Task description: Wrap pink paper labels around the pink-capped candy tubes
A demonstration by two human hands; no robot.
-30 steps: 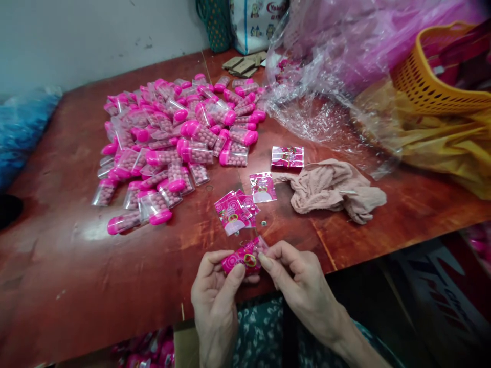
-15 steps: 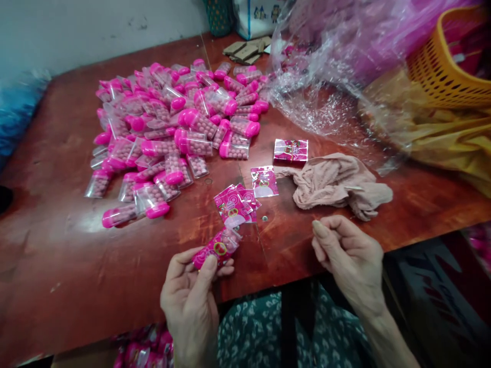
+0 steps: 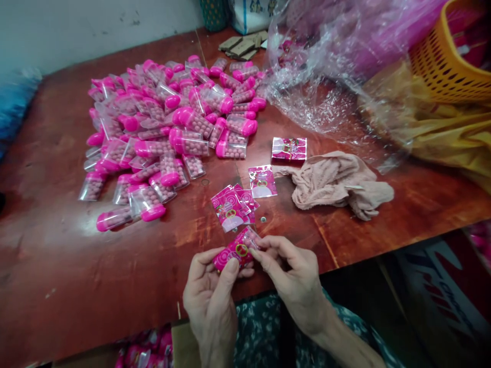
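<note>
Near the table's front edge, my left hand [image 3: 215, 296] is closed around a small candy container [image 3: 236, 253] wrapped in a printed pink sleeve. Pink balls show through the container's clear end, which points up and to the right. The thumb and fingertips of my right hand [image 3: 297, 278] pinch that end. Just beyond it lie a few overlapping pink printed sleeves [image 3: 229, 208], with a single flat sleeve [image 3: 262, 181] to their right. A large heap of unwrapped candy containers [image 3: 153, 122] with bright pink caps covers the table's left-centre.
A banded stack of sleeves [image 3: 289, 149] lies beside a crumpled beige cloth [image 3: 339, 179]. Clear plastic film [image 3: 307, 97], a yellow basket [image 3: 441, 66] and brown cardboard pieces [image 3: 243, 46] are at the back. Pink packets [image 3: 146, 352] show below the table's front edge.
My right hand has moved left and its fingers now grip the container's clear end. My left hand has shifted slightly right with the container. The view has shifted a little.
</note>
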